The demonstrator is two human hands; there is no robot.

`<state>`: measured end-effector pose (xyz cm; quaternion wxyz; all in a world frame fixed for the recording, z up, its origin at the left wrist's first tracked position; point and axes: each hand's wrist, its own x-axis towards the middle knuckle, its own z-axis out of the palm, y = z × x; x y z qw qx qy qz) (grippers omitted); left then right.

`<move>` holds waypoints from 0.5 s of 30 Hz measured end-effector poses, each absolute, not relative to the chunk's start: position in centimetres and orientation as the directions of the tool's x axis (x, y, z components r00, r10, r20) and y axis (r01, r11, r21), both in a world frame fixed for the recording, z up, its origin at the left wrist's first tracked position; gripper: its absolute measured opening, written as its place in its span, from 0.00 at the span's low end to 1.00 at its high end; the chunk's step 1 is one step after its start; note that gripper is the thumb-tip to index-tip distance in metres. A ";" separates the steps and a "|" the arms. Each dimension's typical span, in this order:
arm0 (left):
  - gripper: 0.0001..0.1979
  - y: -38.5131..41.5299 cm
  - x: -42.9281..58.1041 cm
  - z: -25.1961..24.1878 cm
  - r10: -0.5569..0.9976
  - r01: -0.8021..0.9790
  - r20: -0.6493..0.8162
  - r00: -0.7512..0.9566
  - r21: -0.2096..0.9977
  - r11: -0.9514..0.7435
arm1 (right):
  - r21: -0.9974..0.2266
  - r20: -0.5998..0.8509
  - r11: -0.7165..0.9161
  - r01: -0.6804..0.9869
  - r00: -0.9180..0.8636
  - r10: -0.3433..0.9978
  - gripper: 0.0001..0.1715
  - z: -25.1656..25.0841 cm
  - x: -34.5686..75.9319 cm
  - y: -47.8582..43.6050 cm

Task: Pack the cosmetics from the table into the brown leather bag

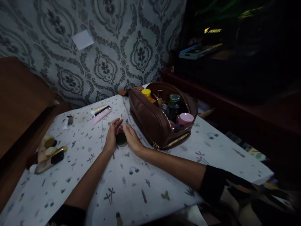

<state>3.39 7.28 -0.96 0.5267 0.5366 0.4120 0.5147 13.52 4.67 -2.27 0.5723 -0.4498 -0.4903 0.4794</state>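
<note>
A small round jar with a dark green top (121, 139) stands on the patterned tablecloth (131, 194), between my two hands. My left hand (112, 135) lies along its left side, fingers stretched out beyond it. On the other side, my right hand (133, 138) has its fingers extended towards the left fingertips, which nearly meet them. Whether the palms press on the jar I cannot tell. Just right of my right hand is an unzipped brown cosmetic bag (150, 117), holding a yellow-capped container (146, 92), a green-capped bottle (174, 105) and a pink-lidded jar (185, 118).
Several cosmetic bottles and tubes (48, 153) lie in a group at the table's left edge. Small tubes (68, 121) and a pink flat case (101, 116) lie farther back. A patterned wall (105, 47) bounds the far side; a dark red desk (211, 103) stands right.
</note>
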 end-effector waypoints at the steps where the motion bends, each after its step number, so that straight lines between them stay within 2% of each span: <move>1: 0.32 7.3 3.4 -0.9 0.985 -0.096 0.112 0.129 0.990 -0.100 | -0.984 0.157 0.159 -0.077 0.030 0.987 0.18 -2.2 13.6 4.4; 4: 0.32 7.2 3.3 -0.9 0.987 -0.099 0.105 0.118 0.991 -0.094 | -0.950 0.276 0.289 0.118 -0.112 0.955 0.11 -1.4 13.9 3.4; 6: 0.32 7.3 3.4 -0.8 0.989 -0.119 0.104 0.103 0.989 -0.092 | -0.868 0.306 0.379 0.322 -0.253 0.918 0.14 -0.7 14.3 2.8; 9: 0.32 7.4 3.5 -0.9 0.993 -0.155 0.077 0.088 0.986 -0.062 | -0.681 0.238 0.453 0.576 -0.410 0.880 0.20 0.6 15.0 2.1; 12: 0.31 7.3 3.5 -0.9 0.993 -0.170 0.061 0.101 0.985 -0.043 | -0.536 0.167 0.486 0.690 -0.478 0.862 0.23 1.8 15.7 1.7; 15: 0.28 7.1 3.2 -0.7 0.983 -0.094 0.103 0.152 0.992 -0.089 | -0.494 0.139 0.491 0.718 -0.492 0.859 0.22 2.6 16.3 1.5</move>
